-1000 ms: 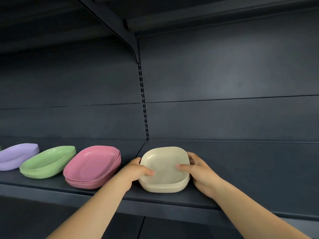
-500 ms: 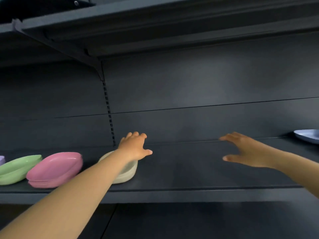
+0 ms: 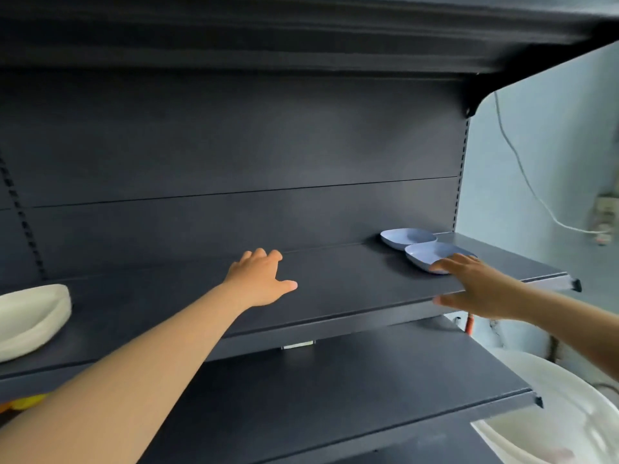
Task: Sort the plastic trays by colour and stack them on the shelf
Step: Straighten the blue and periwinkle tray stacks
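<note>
Two light blue trays lie side by side at the right end of the dark shelf (image 3: 335, 289): the far blue tray (image 3: 407, 237) near the back panel and the near blue tray (image 3: 430, 254) in front of it. My right hand (image 3: 475, 288) reaches over the shelf's front edge with fingers spread, its fingertips at the near blue tray's front rim. My left hand (image 3: 259, 279) hovers open above the bare middle of the shelf and holds nothing. A cream tray stack (image 3: 30, 318) sits at the left edge of view.
A lower dark shelf (image 3: 368, 396) juts out beneath. A large white basin (image 3: 562, 420) stands at the bottom right, beyond the shelf end. A pale wall with a white cable (image 3: 522, 175) and a socket lies to the right. Something yellow (image 3: 26, 401) shows at the lower left.
Both hands let go of the cream stack and moved right along the shelf. The view swung right, so the pink, green and purple stacks left the frame and the blue trays came in.
</note>
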Demonstrator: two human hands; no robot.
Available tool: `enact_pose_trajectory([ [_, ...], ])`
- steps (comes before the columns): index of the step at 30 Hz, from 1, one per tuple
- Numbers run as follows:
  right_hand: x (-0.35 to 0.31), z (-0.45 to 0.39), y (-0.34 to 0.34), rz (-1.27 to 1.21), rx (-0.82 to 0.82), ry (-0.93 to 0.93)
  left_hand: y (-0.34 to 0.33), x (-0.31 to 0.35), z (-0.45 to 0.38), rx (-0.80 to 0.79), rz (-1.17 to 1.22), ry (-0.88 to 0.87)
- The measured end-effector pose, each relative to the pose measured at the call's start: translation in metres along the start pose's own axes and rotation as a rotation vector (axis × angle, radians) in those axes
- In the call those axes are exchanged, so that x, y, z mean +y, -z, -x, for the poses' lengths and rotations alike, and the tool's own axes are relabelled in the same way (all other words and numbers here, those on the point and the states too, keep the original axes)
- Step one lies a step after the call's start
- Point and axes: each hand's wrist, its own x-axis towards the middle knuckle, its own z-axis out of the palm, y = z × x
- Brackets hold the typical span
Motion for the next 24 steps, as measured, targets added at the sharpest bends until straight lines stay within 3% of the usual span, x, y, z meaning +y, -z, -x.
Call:
enact_pose_trajectory([
  [5,0.079,-0.035,0.007,-0.412,0.049,-0.128,-0.022,0.077,-0.058,-0.074,0.233,0.042],
  [12,0.169,-0.126,-0.004,-0.59,0.083,-0.338,-0.074,0.175,-0.172,-0.171,0.566,0.212],
  [17,0.207,-0.178,-0.029,-0.606,-0.175,-0.337,-0.108,0.226,-0.252,-0.145,0.941,0.395],
  [24,0.242,-0.219,-0.041,-0.469,-0.364,-0.249,-0.13,0.253,-0.32,-0.151,1.042,0.59],
])
